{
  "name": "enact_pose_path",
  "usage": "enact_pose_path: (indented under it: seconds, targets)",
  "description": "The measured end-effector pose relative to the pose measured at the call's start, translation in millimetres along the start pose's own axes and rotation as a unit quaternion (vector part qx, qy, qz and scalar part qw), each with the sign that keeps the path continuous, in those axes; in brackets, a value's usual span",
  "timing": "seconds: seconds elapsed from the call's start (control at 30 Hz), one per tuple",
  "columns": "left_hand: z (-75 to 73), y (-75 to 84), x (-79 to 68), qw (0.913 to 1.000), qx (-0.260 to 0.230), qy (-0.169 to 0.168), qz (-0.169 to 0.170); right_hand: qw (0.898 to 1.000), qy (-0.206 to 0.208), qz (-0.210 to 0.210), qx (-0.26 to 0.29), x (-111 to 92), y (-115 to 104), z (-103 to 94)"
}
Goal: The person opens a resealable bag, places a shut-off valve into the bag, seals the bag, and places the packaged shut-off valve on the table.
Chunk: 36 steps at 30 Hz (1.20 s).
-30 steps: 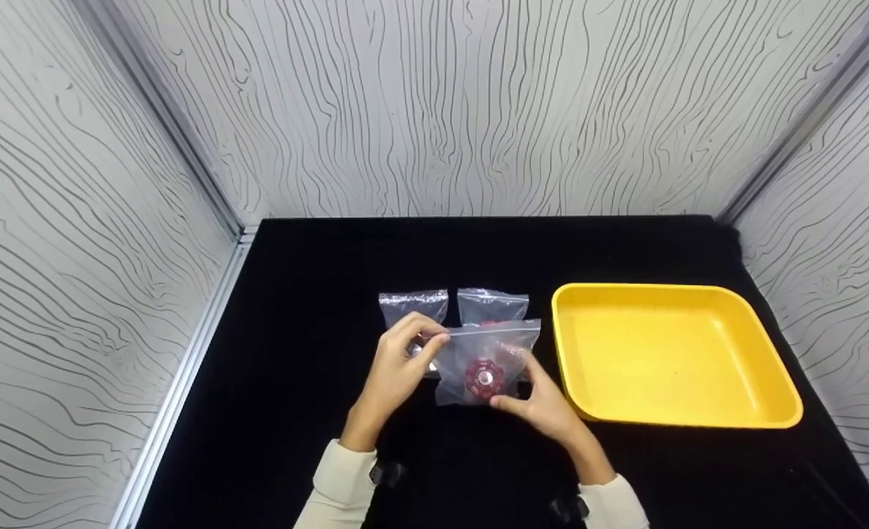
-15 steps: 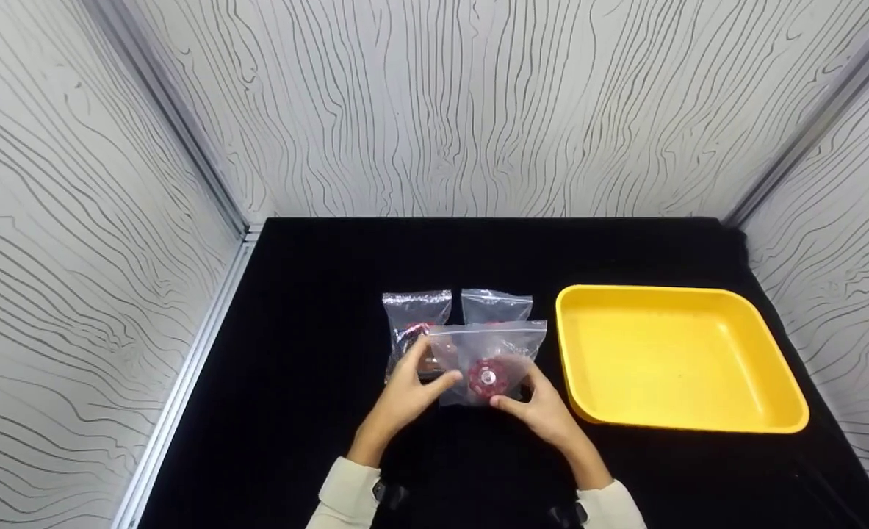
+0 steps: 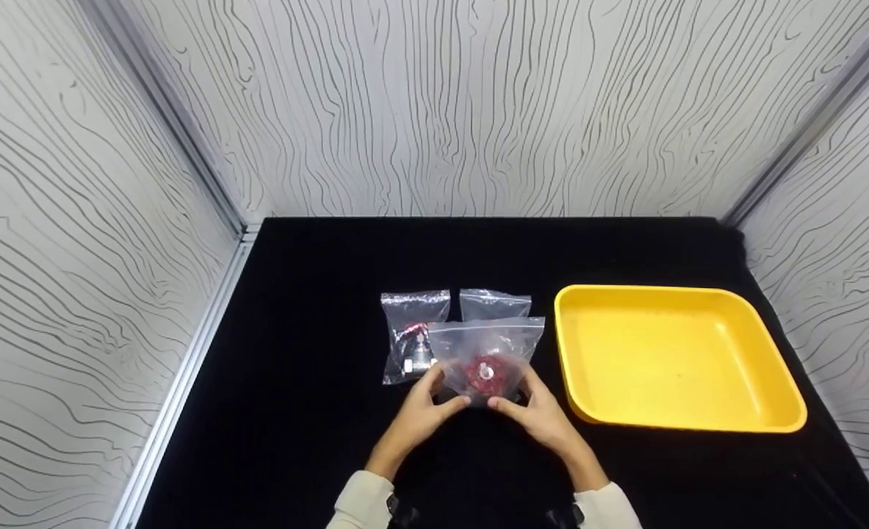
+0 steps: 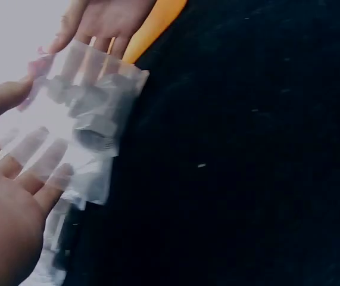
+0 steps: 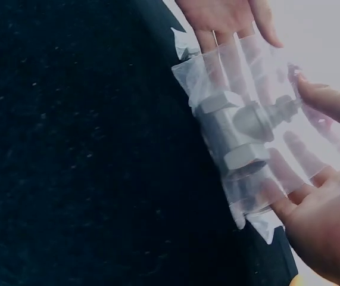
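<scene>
A clear zip bag (image 3: 482,336) stands up between both hands, with a valve inside it. The valve's red handwheel (image 3: 485,375) faces the head camera, and its grey metal body (image 5: 235,131) shows through the plastic in the right wrist view. At the bag's left side my left hand (image 3: 418,417) holds it, thumb in front and fingers behind. My right hand (image 3: 544,420) grips the right side the same way, thumb beside the handwheel. Just behind lies a second bag (image 3: 408,308) holding a red-and-metal valve. A third bag (image 3: 494,303) is mostly hidden by the held one.
A yellow tray (image 3: 662,294) stands on the black cloth (image 3: 316,294) right of the hands. Pale wood-grain panels (image 3: 434,110) close off the back and both sides. A metal rail (image 3: 184,375) runs along the left edge.
My left hand has let go of the bag's upper left corner and come down to its lower left side. The right hand keeps its hold on the bag.
</scene>
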<state>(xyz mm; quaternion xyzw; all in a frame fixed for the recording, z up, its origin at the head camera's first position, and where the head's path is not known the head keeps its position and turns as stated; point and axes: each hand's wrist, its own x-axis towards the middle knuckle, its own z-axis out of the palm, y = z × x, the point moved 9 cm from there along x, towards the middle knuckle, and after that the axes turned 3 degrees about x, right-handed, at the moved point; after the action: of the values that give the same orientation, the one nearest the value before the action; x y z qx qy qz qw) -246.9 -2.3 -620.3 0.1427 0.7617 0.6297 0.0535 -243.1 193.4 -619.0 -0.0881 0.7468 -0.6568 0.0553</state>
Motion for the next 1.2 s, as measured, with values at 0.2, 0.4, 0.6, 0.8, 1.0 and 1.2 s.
enact_pose_path:
  seconds: [0.2,0.4,0.6,0.8,1.0,1.2]
  targets:
    - [5.4,-13.8,-2.0,0.9994,-0.023,0.011,-0.025,1.000,0.003,-0.024,0.009,-1.4,3.2,0.4]
    - [5.7,-13.4,-1.9,0.9978,-0.056,0.036,-0.002,0.999,0.038,-0.037,0.011,0.0,5.1,-3.8]
    - [6.7,-13.6,-3.7,0.9958,-0.082,0.042,0.002,0.998,0.050,-0.034,-0.008,-1.0,6.3,-4.2]
    - [6.0,-14.7,-5.7,0.9961,-0.074,0.048,-0.010,0.997,0.062,-0.050,0.000,-2.3,3.8,-3.2]
    - [2.5,-13.7,-8.0,0.9966,-0.055,0.060,-0.011,0.997,0.051,-0.047,0.015,-3.7,4.9,3.0]
    - [-2.9,-8.6,-8.9,0.9964,-0.051,0.068,0.004,0.998,0.054,-0.014,0.031,-5.8,5.0,11.5]
